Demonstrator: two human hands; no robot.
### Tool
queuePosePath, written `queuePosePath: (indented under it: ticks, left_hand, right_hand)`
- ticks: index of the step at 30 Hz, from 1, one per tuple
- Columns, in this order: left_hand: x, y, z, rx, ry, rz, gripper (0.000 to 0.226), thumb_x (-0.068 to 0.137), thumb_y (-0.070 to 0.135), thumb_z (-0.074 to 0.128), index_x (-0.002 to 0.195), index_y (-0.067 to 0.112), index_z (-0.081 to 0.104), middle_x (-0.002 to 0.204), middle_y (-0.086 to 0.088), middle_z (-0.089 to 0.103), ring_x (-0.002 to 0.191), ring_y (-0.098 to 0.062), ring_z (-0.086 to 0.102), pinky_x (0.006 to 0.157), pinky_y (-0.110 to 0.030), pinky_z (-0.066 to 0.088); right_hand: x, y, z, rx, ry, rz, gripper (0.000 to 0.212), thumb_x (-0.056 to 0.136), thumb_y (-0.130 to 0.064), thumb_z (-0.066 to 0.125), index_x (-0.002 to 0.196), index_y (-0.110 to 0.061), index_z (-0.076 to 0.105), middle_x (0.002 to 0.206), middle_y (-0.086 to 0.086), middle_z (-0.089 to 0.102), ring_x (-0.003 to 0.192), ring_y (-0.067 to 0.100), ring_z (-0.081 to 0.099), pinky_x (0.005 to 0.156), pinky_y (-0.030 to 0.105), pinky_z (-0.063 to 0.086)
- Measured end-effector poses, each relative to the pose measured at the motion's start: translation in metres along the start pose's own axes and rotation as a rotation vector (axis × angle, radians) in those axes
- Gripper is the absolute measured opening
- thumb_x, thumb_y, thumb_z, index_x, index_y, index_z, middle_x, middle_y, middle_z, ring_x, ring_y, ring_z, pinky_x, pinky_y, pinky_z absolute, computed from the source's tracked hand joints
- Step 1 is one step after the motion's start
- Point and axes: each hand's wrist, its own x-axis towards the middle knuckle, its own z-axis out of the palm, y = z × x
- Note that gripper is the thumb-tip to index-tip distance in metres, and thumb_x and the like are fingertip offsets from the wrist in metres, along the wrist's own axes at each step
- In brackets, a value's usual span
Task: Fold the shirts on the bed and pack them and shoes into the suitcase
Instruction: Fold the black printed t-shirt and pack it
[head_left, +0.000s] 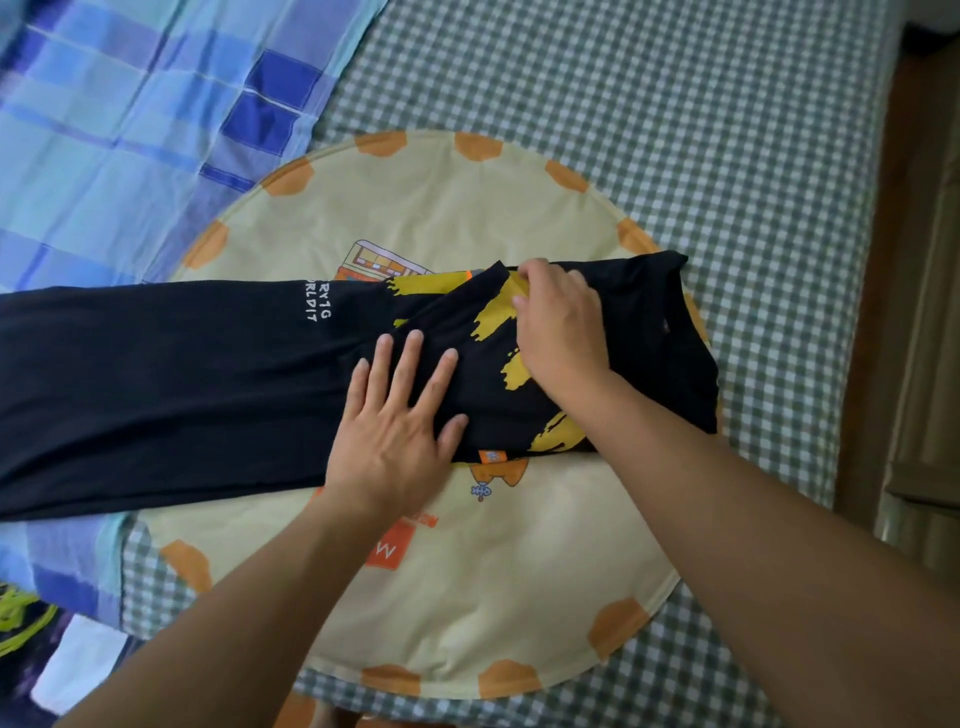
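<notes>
Folding is only partway, by the look of it: the black shirt (208, 389) lies across the round mat (467, 597) on the bed (727, 130), narrowed into a long strip, its right end doubled over. The left hand (400, 431) presses flat, fingers spread; the right hand (561, 322) pinches a fold near the far edge. Packing remains; no suitcase shows. A shoe (21, 618) sits near left, beside the blue quilt (130, 130). Nothing blocks the fold.

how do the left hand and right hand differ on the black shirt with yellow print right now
The left hand lies flat with fingers spread, pressing the black shirt with yellow print near its middle. The right hand sits nearer the collar end, fingers curled, pinching a folded edge of fabric. Both touch the same shirt, over the round yellow mat.
</notes>
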Motion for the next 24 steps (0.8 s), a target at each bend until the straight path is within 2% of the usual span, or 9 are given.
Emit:
queuePosePath:
  ticks: [3,5,7,10,13,16,20,22,24]
  left_hand:
    - [0.005,0.002,0.007,0.018,-0.056,-0.029,0.077,0.094,0.066,0.012,0.162,0.033,-0.003,0.170,-0.009,-0.010,0.155,-0.034,-0.016,0.126,-0.053,-0.003]
    - [0.005,0.004,0.008,0.015,-0.051,-0.026,0.078,0.093,0.069,0.012,0.161,0.034,-0.004,0.169,-0.010,-0.011,0.155,-0.035,-0.015,0.125,-0.054,-0.003]
    - [0.004,0.004,0.009,0.028,-0.073,-0.027,0.079,0.093,0.072,0.011,0.161,0.035,-0.005,0.169,-0.010,-0.012,0.155,-0.035,-0.017,0.125,-0.055,-0.002]
    - [0.010,0.005,0.007,0.031,-0.134,-0.043,0.080,0.089,0.075,0.000,0.157,0.038,-0.019,0.167,-0.008,-0.023,0.152,-0.034,-0.026,0.124,-0.055,-0.007]
    - [0.011,0.005,0.005,0.014,-0.152,-0.044,0.080,0.087,0.076,-0.002,0.153,0.040,-0.026,0.165,-0.007,-0.028,0.150,-0.033,-0.031,0.124,-0.054,-0.010]
    - [0.010,0.005,0.007,-0.006,-0.149,-0.068,0.080,0.087,0.076,0.000,0.153,0.040,-0.026,0.165,-0.006,-0.030,0.149,-0.031,-0.033,0.123,-0.054,-0.012]
    - [0.015,0.006,0.001,-0.023,-0.232,-0.056,0.081,0.089,0.077,0.007,0.152,0.042,-0.029,0.163,-0.003,-0.035,0.148,-0.030,-0.036,0.122,-0.053,-0.016]
    - [0.013,0.000,-0.012,-0.151,-0.247,-0.024,0.081,0.096,0.069,0.032,0.158,0.042,-0.012,0.166,-0.002,-0.027,0.151,-0.028,-0.030,0.124,-0.049,-0.013]
    - [0.003,-0.012,-0.036,-0.491,-0.082,-0.051,0.069,0.099,0.045,0.054,0.159,0.037,0.021,0.171,0.001,-0.002,0.156,-0.019,-0.009,0.127,-0.040,0.000]
  right_hand:
    - [-0.032,0.004,-0.010,-0.104,0.116,-0.227,0.046,0.103,-0.033,0.050,0.145,-0.015,0.047,0.144,0.011,0.048,0.132,0.033,0.043,0.107,0.047,0.038]
    - [-0.059,0.017,-0.010,-0.264,-0.084,-0.433,0.057,0.106,-0.048,0.035,0.157,-0.021,0.033,0.164,0.010,0.026,0.151,0.036,0.018,0.122,0.051,0.018]
    - [-0.068,0.047,-0.005,-0.394,-0.235,-0.357,0.064,0.105,-0.059,0.024,0.161,-0.028,0.021,0.169,0.005,0.010,0.155,0.036,0.001,0.124,0.055,0.007]
    - [-0.065,0.086,-0.012,-0.412,-0.221,-0.082,0.069,0.103,-0.064,0.021,0.162,-0.029,0.011,0.170,0.008,0.003,0.155,0.039,-0.003,0.124,0.058,0.004]
    - [-0.064,0.097,-0.030,-0.265,-0.148,0.181,0.082,0.099,-0.063,0.037,0.162,-0.019,0.009,0.168,0.014,0.006,0.153,0.039,0.009,0.123,0.054,0.014]
    - [-0.057,0.099,-0.039,-0.144,-0.116,0.425,0.094,0.091,-0.066,0.054,0.157,-0.009,0.019,0.156,0.015,0.032,0.141,0.034,0.031,0.115,0.047,0.030]
    - [-0.042,0.090,-0.049,0.057,-0.179,0.681,0.070,0.086,-0.054,0.071,0.135,-0.010,0.050,0.127,0.008,0.057,0.111,0.027,0.056,0.085,0.039,0.048]
    - [-0.036,0.083,-0.062,0.432,-0.243,0.810,0.046,0.088,-0.035,0.075,0.126,-0.015,0.059,0.117,0.003,0.067,0.094,0.020,0.062,0.073,0.033,0.050]
    - [-0.031,0.069,-0.084,0.756,-0.276,0.852,0.028,0.088,-0.018,0.075,0.116,-0.019,0.068,0.111,0.003,0.073,0.094,0.020,0.070,0.080,0.038,0.058]
